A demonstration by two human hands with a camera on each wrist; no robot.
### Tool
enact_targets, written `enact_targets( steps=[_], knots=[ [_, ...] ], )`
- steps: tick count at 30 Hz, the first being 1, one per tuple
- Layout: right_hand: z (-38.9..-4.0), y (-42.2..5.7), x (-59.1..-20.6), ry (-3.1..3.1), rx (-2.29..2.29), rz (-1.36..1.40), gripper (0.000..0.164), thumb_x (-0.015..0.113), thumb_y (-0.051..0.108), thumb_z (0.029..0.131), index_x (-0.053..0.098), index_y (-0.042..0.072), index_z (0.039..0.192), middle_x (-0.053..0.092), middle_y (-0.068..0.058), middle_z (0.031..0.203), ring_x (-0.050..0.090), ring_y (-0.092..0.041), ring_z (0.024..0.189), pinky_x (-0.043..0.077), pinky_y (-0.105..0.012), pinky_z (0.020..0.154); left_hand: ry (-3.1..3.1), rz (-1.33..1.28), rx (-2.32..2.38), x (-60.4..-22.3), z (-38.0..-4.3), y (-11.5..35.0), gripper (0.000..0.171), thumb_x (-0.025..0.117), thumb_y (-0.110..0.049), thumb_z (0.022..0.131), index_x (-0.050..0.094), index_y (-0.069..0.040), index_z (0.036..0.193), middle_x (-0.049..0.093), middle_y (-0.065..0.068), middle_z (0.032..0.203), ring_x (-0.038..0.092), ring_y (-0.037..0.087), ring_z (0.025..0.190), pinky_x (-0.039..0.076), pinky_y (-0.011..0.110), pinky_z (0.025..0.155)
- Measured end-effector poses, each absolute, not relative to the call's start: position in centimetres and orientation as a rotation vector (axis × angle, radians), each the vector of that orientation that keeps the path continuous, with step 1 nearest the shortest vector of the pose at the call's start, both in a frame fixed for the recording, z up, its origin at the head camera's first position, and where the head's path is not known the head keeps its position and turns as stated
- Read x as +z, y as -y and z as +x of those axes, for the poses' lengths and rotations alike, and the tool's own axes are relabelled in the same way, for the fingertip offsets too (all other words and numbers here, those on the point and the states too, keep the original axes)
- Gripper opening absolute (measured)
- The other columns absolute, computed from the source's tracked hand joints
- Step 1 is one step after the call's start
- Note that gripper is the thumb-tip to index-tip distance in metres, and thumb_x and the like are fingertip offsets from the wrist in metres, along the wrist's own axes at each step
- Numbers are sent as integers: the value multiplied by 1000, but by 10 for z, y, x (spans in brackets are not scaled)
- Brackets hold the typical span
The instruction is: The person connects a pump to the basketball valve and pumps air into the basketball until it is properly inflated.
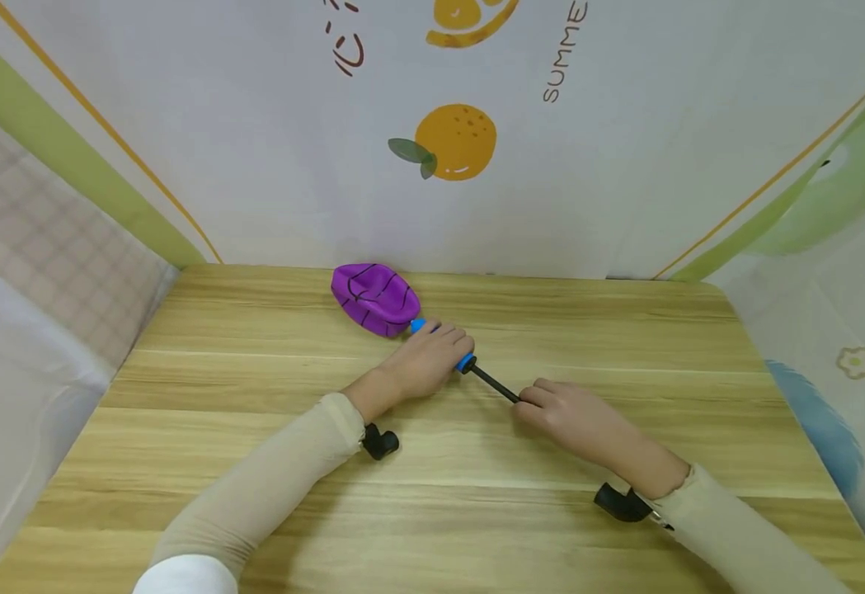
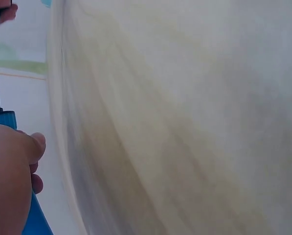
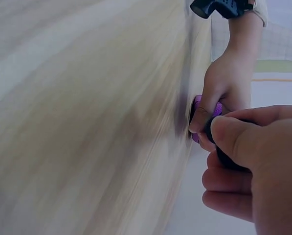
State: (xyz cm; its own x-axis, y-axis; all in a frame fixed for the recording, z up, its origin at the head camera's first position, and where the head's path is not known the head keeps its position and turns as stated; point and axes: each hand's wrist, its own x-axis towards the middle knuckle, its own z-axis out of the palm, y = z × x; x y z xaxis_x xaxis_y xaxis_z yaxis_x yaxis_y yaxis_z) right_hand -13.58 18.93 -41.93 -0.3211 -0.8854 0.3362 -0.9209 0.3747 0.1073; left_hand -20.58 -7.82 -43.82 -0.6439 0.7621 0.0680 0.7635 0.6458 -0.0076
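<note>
A purple deflated ball with black lines lies caved in near the table's back edge. At its lower right is a blue hand pump, its tip right at the ball's edge. My left hand grips the blue barrel, covering most of it in the head view. From the barrel a black rod extends towards my right hand. In the right wrist view, my right hand's thumb and fingers hold the pump's black handle. Beyond it, the left hand partly hides the ball.
The wood-grain table spreads under both hands. Behind it hangs a white cloth with a printed orange, and patterned cloths flank both sides. Small black cameras are strapped at the wrists.
</note>
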Motion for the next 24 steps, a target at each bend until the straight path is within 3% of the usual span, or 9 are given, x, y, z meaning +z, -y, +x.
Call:
enact_targets(
  steps=[11, 24],
  knots=[
    [-121, -201, -414, 2314, 168, 1593, 15, 64, 5, 87, 72, 6, 101, 67, -3, 90, 62, -15, 79, 56, -27, 66, 2794, -1308, -91, -438, -204, 81, 15, 65, -12, 98, 57, -15, 110, 60, 0, 108, 54, 21, 109, 39, 41, 106],
    [-142, -169, -416, 2323, 183, 1629, 20, 77, 0, 84, 69, 7, 100, 66, -2, 90, 62, -15, 81, 56, -26, 67, 2754, -1269, -54, -435, -196, 80, 23, 71, -11, 93, 59, -13, 112, 61, 2, 108, 54, 24, 113, 37, 45, 109]
  ],
)
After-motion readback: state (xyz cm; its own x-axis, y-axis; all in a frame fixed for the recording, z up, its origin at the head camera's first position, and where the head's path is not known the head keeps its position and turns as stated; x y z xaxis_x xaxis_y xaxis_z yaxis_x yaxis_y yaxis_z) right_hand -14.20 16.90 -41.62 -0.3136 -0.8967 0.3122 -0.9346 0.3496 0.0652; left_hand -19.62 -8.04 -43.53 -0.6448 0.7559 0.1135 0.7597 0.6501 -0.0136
